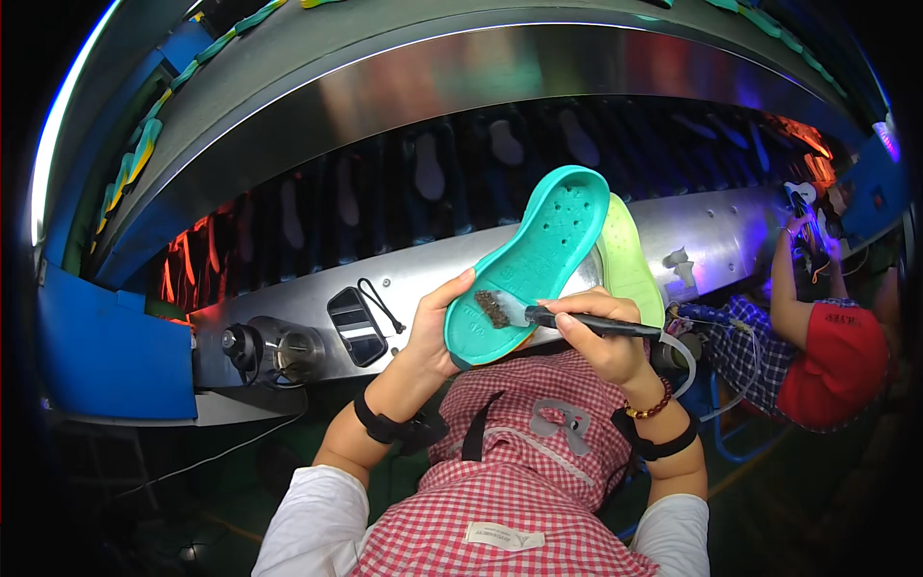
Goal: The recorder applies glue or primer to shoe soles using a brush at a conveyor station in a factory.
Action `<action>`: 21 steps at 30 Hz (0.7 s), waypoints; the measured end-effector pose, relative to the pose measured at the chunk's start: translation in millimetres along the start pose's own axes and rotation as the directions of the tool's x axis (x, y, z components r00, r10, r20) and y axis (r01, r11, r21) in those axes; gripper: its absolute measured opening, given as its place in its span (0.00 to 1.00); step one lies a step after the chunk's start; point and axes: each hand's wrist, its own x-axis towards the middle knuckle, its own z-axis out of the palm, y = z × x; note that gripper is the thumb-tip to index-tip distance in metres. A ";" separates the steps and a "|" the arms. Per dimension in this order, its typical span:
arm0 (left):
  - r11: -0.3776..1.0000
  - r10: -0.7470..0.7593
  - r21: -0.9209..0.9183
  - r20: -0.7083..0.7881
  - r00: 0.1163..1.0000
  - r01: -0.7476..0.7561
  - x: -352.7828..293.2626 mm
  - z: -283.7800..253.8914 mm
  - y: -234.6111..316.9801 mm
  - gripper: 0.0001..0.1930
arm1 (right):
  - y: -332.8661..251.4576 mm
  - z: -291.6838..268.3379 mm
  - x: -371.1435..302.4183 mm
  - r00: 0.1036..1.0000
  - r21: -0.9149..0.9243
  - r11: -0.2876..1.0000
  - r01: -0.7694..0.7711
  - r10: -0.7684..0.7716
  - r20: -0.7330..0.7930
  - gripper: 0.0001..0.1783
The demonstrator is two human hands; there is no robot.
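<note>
Metal counter [418,274] behind; both forearms raised, teal shoe sole [553,240] tilted between the hands near the counter's front edge.
Open metal between black handheld device [356,327] and sole; pale green sole [632,267] just beside the teal one's right edge. Left hand [435,322]: fingers curled, closed on the near end's left rim. Right hand [608,338]: wrist turned inward, fingers pinched around black-handled brush [540,315], bristles touching inside the near end.

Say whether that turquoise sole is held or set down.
Held: the left hand grips the turquoise sole by its lower edge, thumb at the rim.
</note>
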 end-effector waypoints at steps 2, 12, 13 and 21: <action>1.000 0.015 -0.002 -0.015 1.000 -0.015 -0.6 -5.3 -0.9 0.28 | 5.4 1.0 0.5 0.990 -0.023 0.996 0.091 -0.093 -0.108 0.09; 0.999 0.039 0.024 -0.035 0.999 -0.039 -4.5 -13.1 -12.9 0.27 | 34.0 11.8 34.4 0.893 -0.377 0.919 0.113 -0.260 -0.367 0.14; 0.997 0.059 0.048 -0.058 0.997 -0.056 -4.8 -12.5 -13.6 0.27 | 33.2 17.1 33.9 0.934 -0.367 0.926 0.087 -0.204 -0.294 0.16; 0.993 0.115 0.043 -0.051 0.992 -0.113 1.6 -18.5 4.7 0.23 | -1.0 56.1 14.3 0.941 -0.335 0.906 0.260 -0.315 -0.121 0.17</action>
